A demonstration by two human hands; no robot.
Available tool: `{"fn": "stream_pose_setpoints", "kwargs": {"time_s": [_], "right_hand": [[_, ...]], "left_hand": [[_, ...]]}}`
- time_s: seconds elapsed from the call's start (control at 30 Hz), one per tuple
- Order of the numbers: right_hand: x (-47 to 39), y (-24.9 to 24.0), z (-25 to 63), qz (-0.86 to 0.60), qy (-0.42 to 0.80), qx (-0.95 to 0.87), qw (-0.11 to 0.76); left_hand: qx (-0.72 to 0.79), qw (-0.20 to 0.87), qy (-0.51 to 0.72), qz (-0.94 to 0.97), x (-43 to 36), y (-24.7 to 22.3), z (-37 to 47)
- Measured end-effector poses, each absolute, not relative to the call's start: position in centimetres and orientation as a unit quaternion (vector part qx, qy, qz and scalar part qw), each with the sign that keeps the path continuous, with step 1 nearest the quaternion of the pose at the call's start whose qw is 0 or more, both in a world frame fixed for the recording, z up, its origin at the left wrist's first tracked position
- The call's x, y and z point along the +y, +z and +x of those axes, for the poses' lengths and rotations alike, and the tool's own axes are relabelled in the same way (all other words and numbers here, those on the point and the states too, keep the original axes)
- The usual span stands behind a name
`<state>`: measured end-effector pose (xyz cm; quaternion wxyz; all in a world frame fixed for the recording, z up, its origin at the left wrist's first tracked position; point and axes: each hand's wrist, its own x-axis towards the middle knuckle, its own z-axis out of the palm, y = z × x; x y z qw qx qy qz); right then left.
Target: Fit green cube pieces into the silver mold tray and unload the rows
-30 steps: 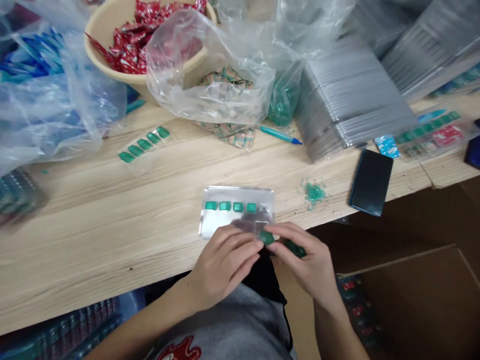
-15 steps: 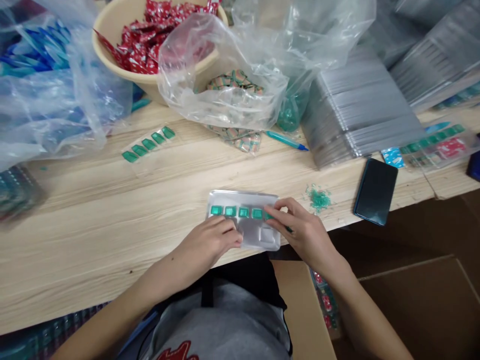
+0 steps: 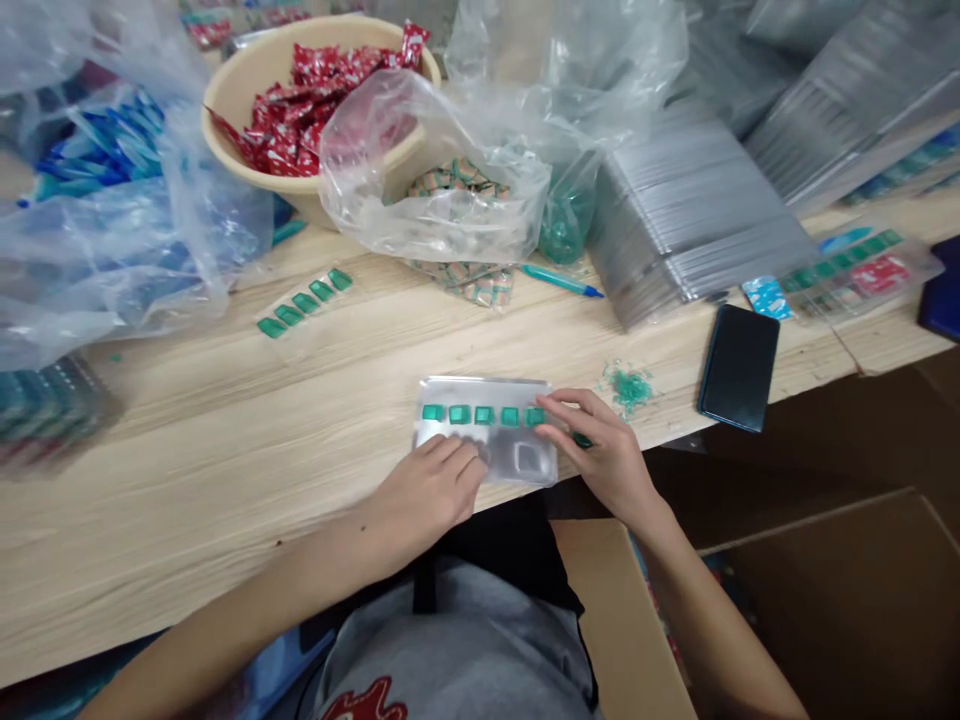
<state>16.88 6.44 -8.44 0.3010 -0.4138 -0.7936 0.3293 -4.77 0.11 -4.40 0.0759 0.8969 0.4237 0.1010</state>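
A clear plastic tray (image 3: pixel 502 458) lies near the table's front edge with a row of several green pieces (image 3: pixel 484 415) along its upper part. My left hand (image 3: pixel 439 485) rests on the tray's lower left, its fingers curled together; anything under them is hidden. At the tray's right end is my right hand (image 3: pixel 592 430), fingers apart, the fingertips at the rightmost green piece (image 3: pixel 534 416). Another dark green piece (image 3: pixel 581 439) shows by the palm of that hand.
Behind are a beige bowl (image 3: pixel 217 140) of red packets, a clear bag (image 3: pixel 450 225) of patterned packets, a blue pen (image 3: pixel 562 282) and stacked trays (image 3: pixel 690 200). Green bits (image 3: pixel 630 388) and a phone (image 3: pixel 740 368) lie right; a green strip (image 3: pixel 304 302) lies left.
The fingers of my right hand have spread and drawn slightly off the rightmost green piece, which now shows more fully. The whole view has shifted a little.
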Motion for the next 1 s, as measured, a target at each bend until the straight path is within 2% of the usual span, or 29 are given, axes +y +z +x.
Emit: {"fn": "stream_pose_setpoints", "kwargs": {"time_s": [0.17, 0.23, 0.37, 0.47, 0.6, 0.7, 0.77, 0.9, 1.0], "right_hand": [[6.5, -7.3, 17.3, -0.426, 0.282, -0.782, 0.355], [6.5, -6.5, 18.1, -0.443, 0.267, -0.766, 0.381], [5.3, -5.8, 19.3, -0.418, 0.331, -0.772, 0.345], [4.4, -6.0, 18.6, -0.386, 0.334, -0.788, 0.345], [4.1, -5.9, 17.0, -0.370, 0.290, -0.782, 0.410], [4.1, -5.1, 17.0, -0.345, 0.295, -0.795, 0.402], [4.1, -4.6, 17.5, -0.355, 0.301, -0.794, 0.393], [4.0, -4.9, 18.3, -0.505, 0.336, -0.673, 0.422], [4.2, -5.5, 17.7, -0.562, 0.459, -0.528, 0.441]], "left_hand": [[0.433, 0.074, 0.118, 0.891, 0.7, -2.7, -5.3], [0.434, 0.110, 0.121, 0.886, 0.9, -1.9, -5.6], [0.439, 0.222, 0.143, 0.859, 1.3, -0.4, -6.5], [0.433, 0.234, 0.176, 0.852, 1.4, -0.3, -6.7], [0.438, 0.115, 0.189, 0.871, 1.0, -1.4, -6.0], [0.431, 0.004, 0.169, 0.886, 0.6, -2.0, -6.0], [0.425, -0.019, 0.177, 0.888, 0.0, -1.8, -6.7], [0.488, -0.068, 0.191, 0.849, -0.6, -1.3, -10.6], [0.611, -0.112, 0.150, 0.769, 1.4, -2.9, -15.2]]}}
